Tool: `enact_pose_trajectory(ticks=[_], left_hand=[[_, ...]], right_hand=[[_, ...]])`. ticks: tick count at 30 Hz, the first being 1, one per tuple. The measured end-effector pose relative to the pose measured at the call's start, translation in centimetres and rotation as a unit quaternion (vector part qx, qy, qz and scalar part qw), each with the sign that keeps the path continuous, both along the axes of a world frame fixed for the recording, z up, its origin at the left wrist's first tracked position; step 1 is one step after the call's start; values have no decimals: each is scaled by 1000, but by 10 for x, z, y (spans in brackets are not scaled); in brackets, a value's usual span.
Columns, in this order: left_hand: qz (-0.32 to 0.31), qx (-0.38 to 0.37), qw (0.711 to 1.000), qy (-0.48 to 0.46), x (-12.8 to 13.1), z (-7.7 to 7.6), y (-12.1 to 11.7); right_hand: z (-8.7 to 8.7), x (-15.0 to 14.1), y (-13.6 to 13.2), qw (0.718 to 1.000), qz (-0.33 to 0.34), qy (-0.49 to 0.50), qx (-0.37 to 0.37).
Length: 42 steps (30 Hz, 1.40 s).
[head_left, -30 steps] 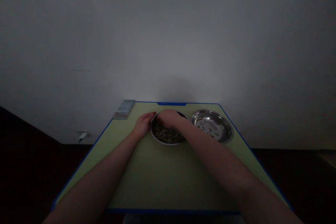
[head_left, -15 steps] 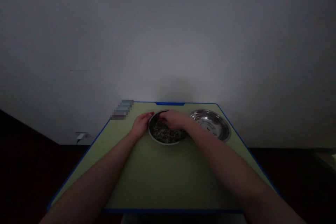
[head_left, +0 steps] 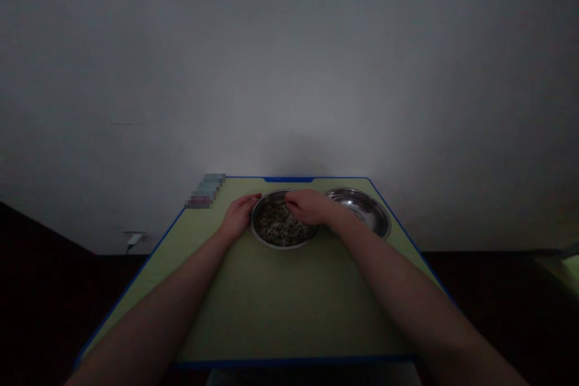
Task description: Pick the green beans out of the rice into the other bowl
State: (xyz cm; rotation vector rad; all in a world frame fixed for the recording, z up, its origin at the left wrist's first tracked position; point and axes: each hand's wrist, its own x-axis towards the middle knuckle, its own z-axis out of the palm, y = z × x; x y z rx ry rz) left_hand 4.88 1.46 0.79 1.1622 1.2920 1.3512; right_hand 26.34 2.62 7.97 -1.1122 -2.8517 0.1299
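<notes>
Resting your left hand (head_left: pixel 237 217) against the left side of the metal bowl (head_left: pixel 284 247), fingers along its rim; can't tell if they grip. Your right hand (head_left: pixel 310 206) is over the bowl's far right part, fingertips bunched; can't tell if they pinch anything. Bowl's on the table (head_left: pixel 289 307), dark and pale grains (head_left: pixel 281 231) inside. Shiny basin (head_left: pixel 374 214) just right, partly behind your right forearm (head_left: pixel 384 268).

Bowl (head_left: pixel 283 247) on the table (head_left: pixel 289 301), bits (head_left: pixel 280 230) in it — basin (head_left: pixel 379 212) just to its right — wall (head_left: pixel 307 72) behind both.
</notes>
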Motion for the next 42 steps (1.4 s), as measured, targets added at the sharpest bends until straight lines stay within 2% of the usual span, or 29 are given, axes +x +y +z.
enact_pose_trajectory(ticks=[10,19,27,32,37,42], left_hand=[[1,-12,1000,-3,0,0,0],[-3,-8,1000,17,-3,-6,3],[7,-5,999,37,-1,3,-2],[-1,-7,1000,21,-1,1,-1],[6,-12,1000,19,0,3,-3],[16,-14,1000,20,1,6,-5]], right_hand=[[-2,11,3,999,-8,46,-28],[0,17,2,1000,-7,23,-11],[3,26,-3,998,-32,56,-6],[6,55,-6,993,-30,110,-14],[3,99,-10,981,-93,168,-26],[-2,127,-12,980,-102,169,-27]])
